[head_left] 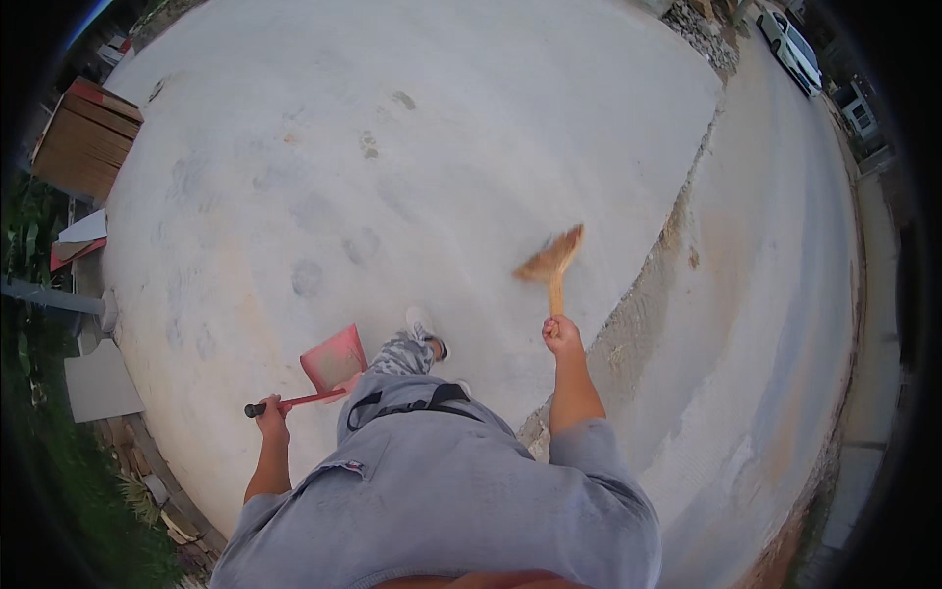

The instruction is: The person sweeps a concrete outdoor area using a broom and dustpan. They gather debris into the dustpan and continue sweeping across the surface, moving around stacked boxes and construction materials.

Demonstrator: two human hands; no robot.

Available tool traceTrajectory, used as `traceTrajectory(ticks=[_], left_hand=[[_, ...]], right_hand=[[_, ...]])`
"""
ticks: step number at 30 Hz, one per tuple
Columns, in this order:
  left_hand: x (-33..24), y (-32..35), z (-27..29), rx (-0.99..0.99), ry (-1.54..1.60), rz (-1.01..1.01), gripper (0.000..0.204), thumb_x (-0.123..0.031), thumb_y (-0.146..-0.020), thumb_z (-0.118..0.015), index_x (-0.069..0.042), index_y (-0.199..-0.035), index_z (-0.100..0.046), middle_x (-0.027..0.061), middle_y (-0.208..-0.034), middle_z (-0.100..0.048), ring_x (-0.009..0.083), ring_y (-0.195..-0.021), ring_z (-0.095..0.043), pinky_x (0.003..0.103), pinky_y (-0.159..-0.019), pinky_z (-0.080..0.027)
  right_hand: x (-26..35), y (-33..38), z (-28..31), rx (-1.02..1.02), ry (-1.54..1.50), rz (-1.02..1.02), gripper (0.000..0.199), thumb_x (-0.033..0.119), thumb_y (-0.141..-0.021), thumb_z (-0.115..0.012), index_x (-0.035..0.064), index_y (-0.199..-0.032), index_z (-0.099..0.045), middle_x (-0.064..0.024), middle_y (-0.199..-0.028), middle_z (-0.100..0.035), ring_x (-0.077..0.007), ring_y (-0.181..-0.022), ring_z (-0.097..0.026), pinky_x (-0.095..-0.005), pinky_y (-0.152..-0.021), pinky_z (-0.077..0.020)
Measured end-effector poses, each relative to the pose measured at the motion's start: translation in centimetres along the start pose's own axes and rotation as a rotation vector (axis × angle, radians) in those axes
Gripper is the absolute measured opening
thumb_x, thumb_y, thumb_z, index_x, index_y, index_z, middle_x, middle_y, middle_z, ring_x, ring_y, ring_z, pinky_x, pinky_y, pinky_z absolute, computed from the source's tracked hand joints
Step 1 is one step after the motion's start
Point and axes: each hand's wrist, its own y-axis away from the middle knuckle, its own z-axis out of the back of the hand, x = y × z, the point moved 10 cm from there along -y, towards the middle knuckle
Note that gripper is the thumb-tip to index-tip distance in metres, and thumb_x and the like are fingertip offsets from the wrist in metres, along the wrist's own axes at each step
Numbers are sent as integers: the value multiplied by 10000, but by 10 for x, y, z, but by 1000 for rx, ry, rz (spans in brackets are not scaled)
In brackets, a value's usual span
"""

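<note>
My left hand (272,420) is closed round the handle of a red long-handled dustpan (334,359), just below its black end grip. The pan hangs beside my left leg, and its inside looks dusty and greyish. In my right hand (561,335), held out to the right, is a short straw broom (552,260), gripped by its pale yellow handle. Its brown bristles fan out away from me and are slightly blurred. Whether the bristles touch the ground I cannot tell.
Pale concrete (442,167) with dark smudges spreads ahead. A rough broken edge (677,221) separates it from the road on the right. A cardboard box (88,142) and a grey pole (59,294) stand at the left, near greenery. A white car (791,51) and a rubble heap (702,37) are far right.
</note>
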Motion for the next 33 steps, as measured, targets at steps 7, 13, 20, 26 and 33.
traceTrajectory(ticks=[7,13,20,26,33], left_hand=[[-11,-93,-94,-53,-131,107,171,-112,-830,-622,16,-933,-573,102,-886,-585,177,-700,-585,278,-587,-546],[-75,-213,-277,16,-280,58,148,-126,-792,-611,15,-827,-579,77,-695,-568,174,-583,-546,316,-535,-436],[-213,-278,-486,143,-206,60,146,-108,-825,-591,11,-906,-568,86,-835,-574,172,-683,-570,304,-601,-502],[-320,-306,-654,315,-206,-38,124,-128,-850,-633,-41,-880,-551,51,-837,-543,136,-726,-561,267,-672,-523],[-424,-339,-819,226,-149,-102,158,-148,-880,-624,-26,-902,-526,80,-915,-542,148,-813,-567,246,-720,-537]], right_hand=[[134,20,-125,14,182,345,484,-8,-893,-501,193,-1298,-329,-69,-787,-518,-121,-536,-475,-244,-429,-404],[203,-14,-163,-234,138,194,126,26,-882,-509,75,-982,-449,-59,-694,-490,-129,-520,-467,-240,-423,-406],[245,-74,-205,-470,-465,-5,9,12,-871,-505,18,-877,-507,-77,-699,-522,-161,-566,-519,-256,-463,-452],[227,-133,-173,-511,232,-11,178,-27,-866,-467,13,-709,-542,-56,-590,-483,-170,-545,-488,-249,-485,-444],[351,-310,-315,-358,1143,33,295,0,-904,-318,8,-758,-573,-53,-677,-533,-129,-625,-500,-272,-570,-456]])
